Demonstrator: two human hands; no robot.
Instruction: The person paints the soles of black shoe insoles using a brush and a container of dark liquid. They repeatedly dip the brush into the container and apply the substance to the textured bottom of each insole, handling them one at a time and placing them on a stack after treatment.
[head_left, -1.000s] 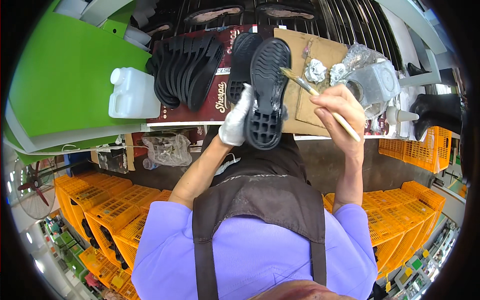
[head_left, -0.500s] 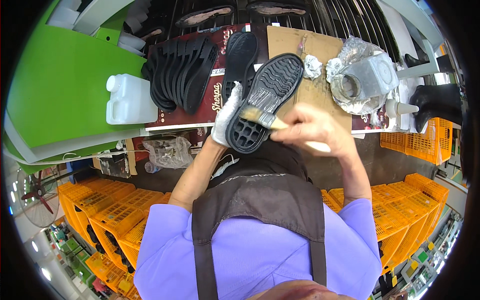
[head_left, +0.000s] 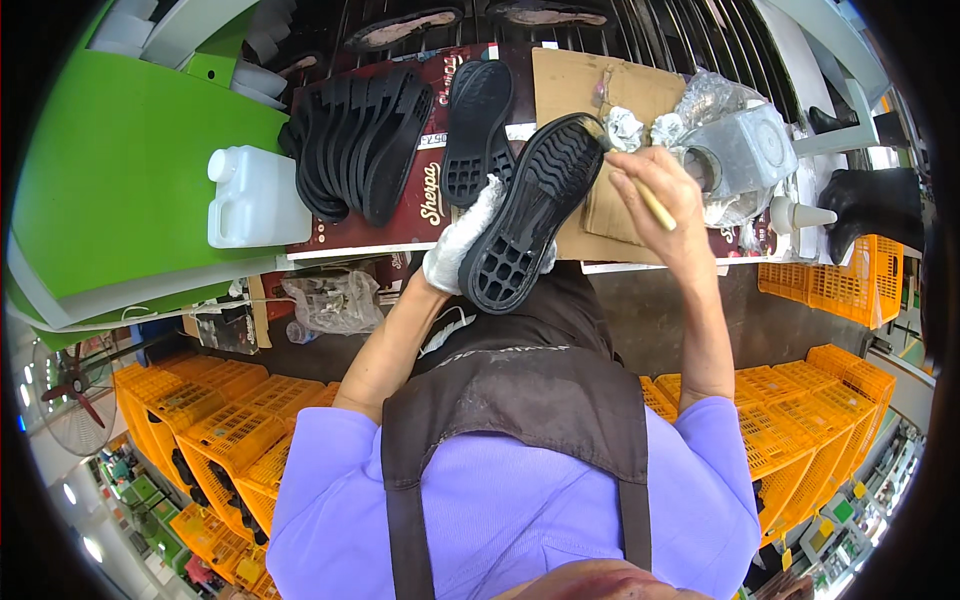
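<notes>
My left hand (head_left: pixel 466 240), in a white glove, grips a black shoe sole (head_left: pixel 535 205) by its heel half, tilted over the table's front edge. Wavy ridges cover its toe half and square hollows its heel. In my bare right hand (head_left: pixel 655 195) is a brush (head_left: pixel 655 207) with a pale wooden handle. The bristles touch or nearly touch the sole's toe edge and are partly hidden. Behind the held sole lie other loose soles (head_left: pixel 478 120). A row of black soles (head_left: pixel 365 145) leans together further left.
A white jug (head_left: pixel 258 197) stands at the left, beside a green surface (head_left: pixel 130 170). Cardboard (head_left: pixel 570 85) lies on the table, with crumpled white wads (head_left: pixel 625 130) and a clear plastic jar (head_left: pixel 745 150) to its right. Orange crates (head_left: pixel 230 410) stack behind me on both sides.
The brush has moved from the sole's middle up and right to its toe edge. Wet shine on the middle has faded. The left hand still holds the sole.
</notes>
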